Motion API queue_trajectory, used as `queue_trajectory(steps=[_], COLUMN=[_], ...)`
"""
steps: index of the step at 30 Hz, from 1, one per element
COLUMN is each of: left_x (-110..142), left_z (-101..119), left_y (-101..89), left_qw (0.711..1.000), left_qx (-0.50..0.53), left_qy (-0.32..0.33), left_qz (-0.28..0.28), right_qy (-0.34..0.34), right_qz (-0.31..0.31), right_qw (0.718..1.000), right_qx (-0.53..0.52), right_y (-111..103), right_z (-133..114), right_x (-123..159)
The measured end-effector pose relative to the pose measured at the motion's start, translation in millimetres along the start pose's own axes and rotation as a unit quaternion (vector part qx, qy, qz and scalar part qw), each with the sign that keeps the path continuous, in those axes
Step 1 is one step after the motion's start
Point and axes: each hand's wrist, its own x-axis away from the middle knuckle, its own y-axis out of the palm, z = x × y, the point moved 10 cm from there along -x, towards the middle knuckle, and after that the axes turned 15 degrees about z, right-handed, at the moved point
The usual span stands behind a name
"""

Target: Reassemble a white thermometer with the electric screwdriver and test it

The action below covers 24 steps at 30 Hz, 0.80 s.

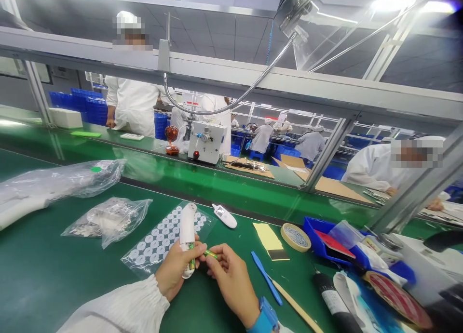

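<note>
On the green desk (47, 275), a sheet of round white stickers (159, 241) lies just beside a white handheld device (224, 216), with clear plastic bags (108, 222) to its left. Further right sit a blue pry tool (265, 277), a roll of tape (295, 237) and a blue tray (318, 239).

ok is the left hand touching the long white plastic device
Touching: the head view shows the left hand wrapped around the long white plastic device, its fingers closed on the lower body.

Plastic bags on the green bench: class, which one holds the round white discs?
The flat bag beneath the left hand: its white discs sit in neat rows, unlike the crumpled bag holding loose pieces beside it.
</note>
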Motion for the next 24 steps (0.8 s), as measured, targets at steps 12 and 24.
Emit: queue_trajectory(steps=[12,24], left_x=[10.1,19.7], left_z=[-23.7,-17.5], left_y=[16.0,21.5], left_qw=[0.993,0.995], left_qx=[-0.005,-0.051], left_qy=[-0.107,-0.034], left_qz=[-0.059,-0.083], right_qy=[-0.018,0.006], right_qz=[-0.009,-0.051], right_qw=[0.999,0.996], right_qx=[-0.042,-0.068], right_y=[-3.0,11.8], right_z=[-19.3,-15.2], right_x=[-0.8,9.7])
